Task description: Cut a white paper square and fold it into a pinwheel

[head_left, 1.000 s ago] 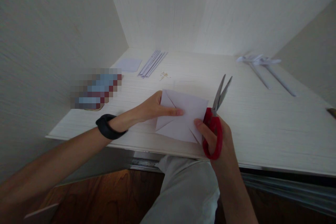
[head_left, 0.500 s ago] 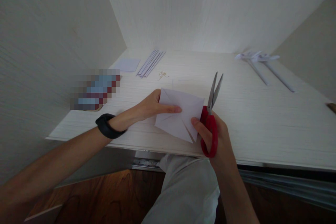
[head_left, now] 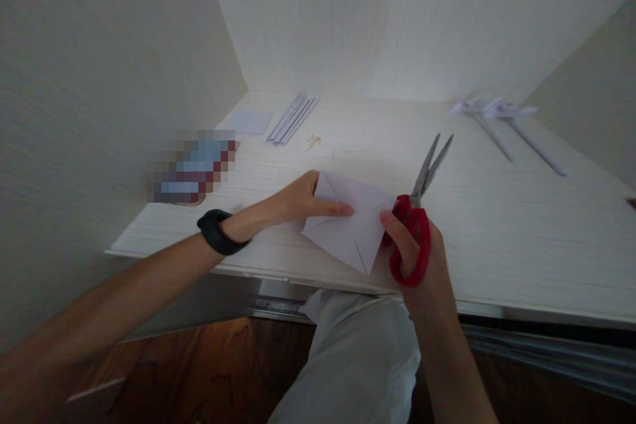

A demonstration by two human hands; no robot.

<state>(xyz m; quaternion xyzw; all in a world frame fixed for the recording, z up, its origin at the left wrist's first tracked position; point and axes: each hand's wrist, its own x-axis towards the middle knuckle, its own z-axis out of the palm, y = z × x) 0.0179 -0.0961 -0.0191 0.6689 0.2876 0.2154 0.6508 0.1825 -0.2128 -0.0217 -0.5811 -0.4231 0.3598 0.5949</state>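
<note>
At the near edge of the desk (head_left: 521,238), my left hand (head_left: 298,202) pins a folded white paper (head_left: 355,225), forefinger stretched flat across it and the other fingers curled at its 9 o'clock edge. My right hand (head_left: 422,258), at the paper's 3 o'clock, is closed through the red loops of the scissors (head_left: 415,225), thumb touching the paper's right edge; the blades stand slightly parted, pointing toward 1 o'clock, clear of the sheet. A short slit shows near the paper's lowest corner. A black band (head_left: 218,232) circles my left wrist. Farther off, at 11 o'clock, lie a bundle of paper strips (head_left: 293,119), a small white sheet (head_left: 247,122) and a blurred-out object (head_left: 191,165). At 1 o'clock, well apart, rest rolled paper sticks (head_left: 511,132). My knee (head_left: 358,358) shows below the desk.
</note>
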